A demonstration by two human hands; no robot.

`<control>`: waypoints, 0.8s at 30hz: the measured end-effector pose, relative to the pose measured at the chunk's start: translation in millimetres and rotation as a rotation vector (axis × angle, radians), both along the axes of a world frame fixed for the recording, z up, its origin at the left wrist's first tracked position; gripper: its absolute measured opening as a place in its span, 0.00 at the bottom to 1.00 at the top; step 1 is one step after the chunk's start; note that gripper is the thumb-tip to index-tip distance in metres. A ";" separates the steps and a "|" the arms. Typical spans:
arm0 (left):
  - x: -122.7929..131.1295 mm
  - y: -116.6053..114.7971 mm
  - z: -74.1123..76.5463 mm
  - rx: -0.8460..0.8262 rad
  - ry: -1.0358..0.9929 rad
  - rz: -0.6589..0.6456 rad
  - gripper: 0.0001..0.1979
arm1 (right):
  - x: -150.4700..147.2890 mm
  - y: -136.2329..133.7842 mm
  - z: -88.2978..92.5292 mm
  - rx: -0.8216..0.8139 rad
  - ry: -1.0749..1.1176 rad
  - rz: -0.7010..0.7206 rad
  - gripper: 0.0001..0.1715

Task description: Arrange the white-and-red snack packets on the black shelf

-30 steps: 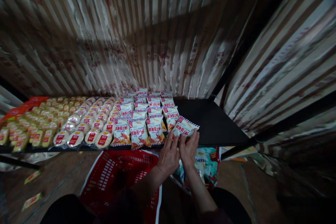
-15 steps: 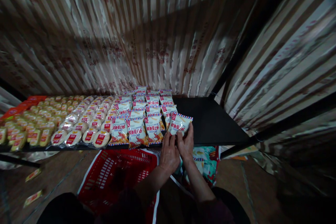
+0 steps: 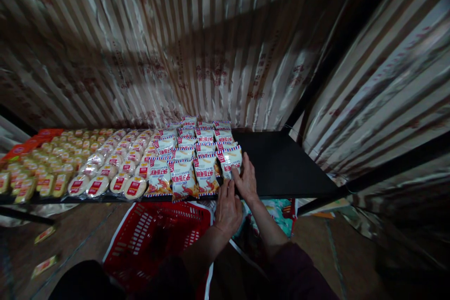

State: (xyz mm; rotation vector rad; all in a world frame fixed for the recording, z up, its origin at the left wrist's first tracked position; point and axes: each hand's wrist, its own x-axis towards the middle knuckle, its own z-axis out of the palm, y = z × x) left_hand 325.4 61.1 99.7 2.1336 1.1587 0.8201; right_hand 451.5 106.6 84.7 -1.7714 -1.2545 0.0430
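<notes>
Both of my hands are at a white snack bag (image 3: 230,158) with a blue-and-red striped edge, standing at the right end of the front row on a black shelf (image 3: 277,164). My right hand (image 3: 247,178) grips its right side, the thumb on the front. At its lower edge, my left hand (image 3: 228,208) has the fingers stretched out, tips by the shelf's front edge; its thumb is hidden. Several matching snack bags (image 3: 183,178) stand in rows to the left, leaning on one another.
Left of the bags lie rows of round wrapped cakes (image 3: 135,186), then yellow wrapped cakes (image 3: 59,182) and orange packaging (image 3: 33,143). A red basket (image 3: 140,239) sits below, with green packages (image 3: 277,211) to its right. Two small packets (image 3: 44,266) lie on the floor. Striped sheeting (image 3: 211,56) hangs behind.
The snack bag in my hands has moved left and stands more upright against the row. My right hand has shifted left and up with it, while my left hand has moved little.
</notes>
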 end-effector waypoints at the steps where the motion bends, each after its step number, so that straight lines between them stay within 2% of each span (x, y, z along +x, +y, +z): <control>1: 0.5 1.0 0.1 0.006 -0.001 -0.001 0.26 | 0.4 0.5 -0.3 -0.009 0.004 -0.012 0.42; 12: -8.2 6.8 0.0 0.104 0.007 0.059 0.26 | -11.5 -6.2 4.3 -0.035 -0.049 -0.005 0.40; 17: -9.9 9.2 -0.7 0.114 0.029 0.054 0.27 | -6.7 3.1 9.6 -0.063 0.073 -0.028 0.44; 24: -10.1 13.5 -3.5 0.136 0.052 0.053 0.28 | 0.1 15.5 28.7 -0.168 0.219 0.037 0.47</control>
